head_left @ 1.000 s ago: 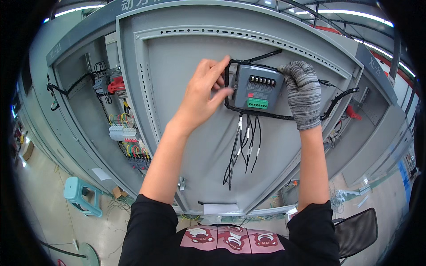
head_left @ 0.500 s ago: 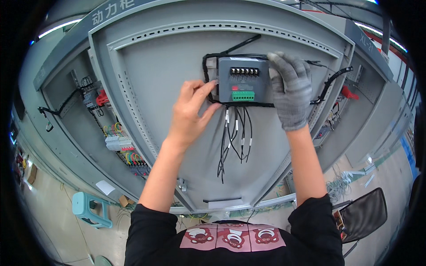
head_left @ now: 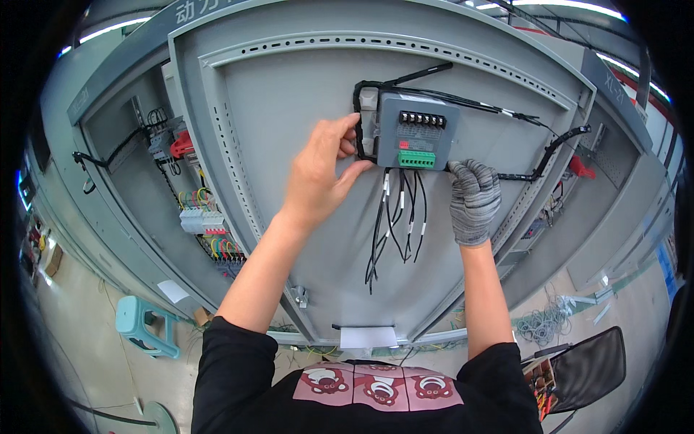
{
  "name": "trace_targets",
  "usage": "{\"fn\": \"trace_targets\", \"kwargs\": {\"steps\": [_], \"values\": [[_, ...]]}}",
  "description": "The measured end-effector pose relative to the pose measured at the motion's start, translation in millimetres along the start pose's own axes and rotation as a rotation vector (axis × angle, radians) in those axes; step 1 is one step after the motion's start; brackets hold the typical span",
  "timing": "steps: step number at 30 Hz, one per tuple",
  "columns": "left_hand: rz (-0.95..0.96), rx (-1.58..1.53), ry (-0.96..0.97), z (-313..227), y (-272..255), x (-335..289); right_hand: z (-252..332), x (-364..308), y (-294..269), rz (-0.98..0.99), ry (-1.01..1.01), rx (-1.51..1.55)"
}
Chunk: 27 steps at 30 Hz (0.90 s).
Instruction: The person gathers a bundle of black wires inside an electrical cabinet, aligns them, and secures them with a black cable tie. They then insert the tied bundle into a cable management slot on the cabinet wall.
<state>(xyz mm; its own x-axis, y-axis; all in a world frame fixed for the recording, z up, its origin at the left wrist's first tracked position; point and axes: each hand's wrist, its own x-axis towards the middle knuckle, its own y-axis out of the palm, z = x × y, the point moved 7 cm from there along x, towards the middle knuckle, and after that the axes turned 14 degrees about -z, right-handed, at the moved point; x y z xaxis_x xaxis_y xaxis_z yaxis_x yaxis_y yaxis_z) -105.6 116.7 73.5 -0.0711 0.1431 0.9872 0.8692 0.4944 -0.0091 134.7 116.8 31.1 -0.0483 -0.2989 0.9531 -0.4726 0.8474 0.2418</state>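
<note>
A dark grey panel meter (head_left: pixel 419 130) with a black terminal strip (head_left: pixel 423 119) and a green terminal block (head_left: pixel 417 158) sits in the grey cabinet door (head_left: pixel 325 267). A black-wrapped wire harness (head_left: pixel 357 108) frames its left and lower sides. At the meter's left edge is my bare left hand (head_left: pixel 322 170), thumb and fingers spread around the harness corner, fingertips touching it. My right hand (head_left: pixel 475 202), in a grey striped glove, is closed on the lower harness run beside the meter's bottom right corner. Several black wires (head_left: pixel 394 224) with white markers hang below the meter.
Open cabinet bays with breakers (head_left: pixel 202 220) flank the door on both sides. A teal stool (head_left: pixel 147 325) stands lower left. On the lower right are a black mesh chair (head_left: pixel 589 369), a tool box (head_left: pixel 541 380) and coiled wire (head_left: pixel 542 322) on the floor.
My right hand has come down from the meter's upper right edge to the harness at its lower right corner. The upper wire run now lies exposed. My left hand stays at the left edge, thumb spread wider.
</note>
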Motion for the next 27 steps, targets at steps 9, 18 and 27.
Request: {"fn": "trace_targets", "kwargs": {"steps": [9,18,27], "values": [[-0.091,-0.010,0.002,4,7,-6,-6,-4,5,-0.007,-0.021,0.067],[-0.102,0.112,-0.005,-3,5,-10,-8,-2,6,0.045,-0.069,0.131],[-0.143,0.035,-0.154,1,13,-17,-13,-3,2,0.057,-0.059,0.151]]}}
